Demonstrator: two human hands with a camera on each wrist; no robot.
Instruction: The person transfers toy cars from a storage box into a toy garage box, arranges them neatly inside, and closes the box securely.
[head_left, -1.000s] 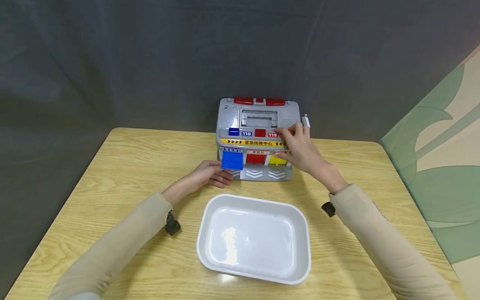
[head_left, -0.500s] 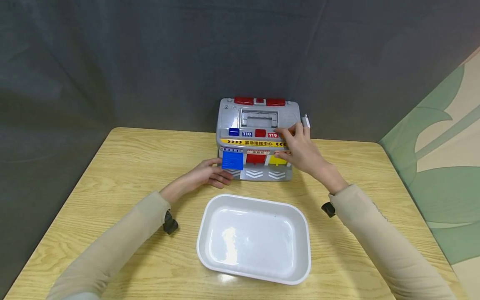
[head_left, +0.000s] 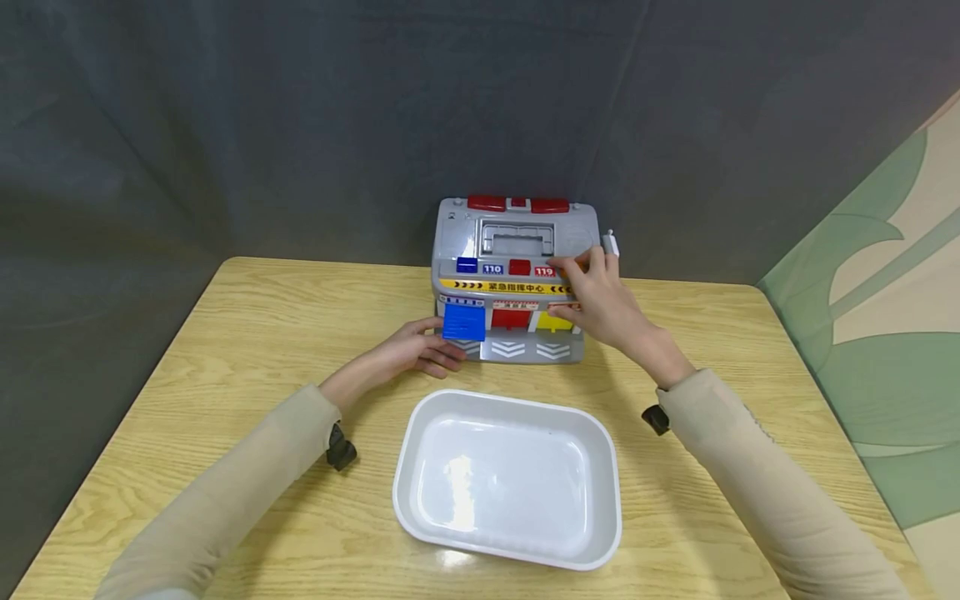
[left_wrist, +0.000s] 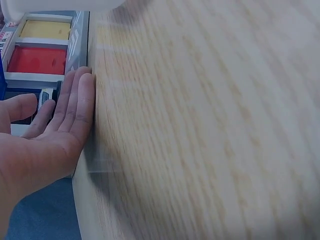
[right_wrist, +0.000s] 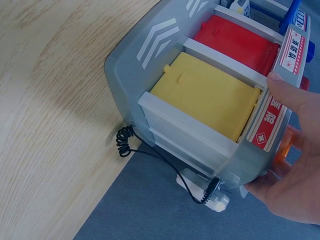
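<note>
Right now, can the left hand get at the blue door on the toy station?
Probably yes. The left hand lies open on the table against the station, beside the raised blue door, with nothing between them.

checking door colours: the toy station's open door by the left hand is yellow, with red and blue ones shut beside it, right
Not quite. In the head view the open door by the left hand is blue; the red door and the yellow door are the shut ones on the toy station.

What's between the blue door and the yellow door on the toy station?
A red door sits between the blue door and the yellow door on the toy station; the head view shows it.
</note>
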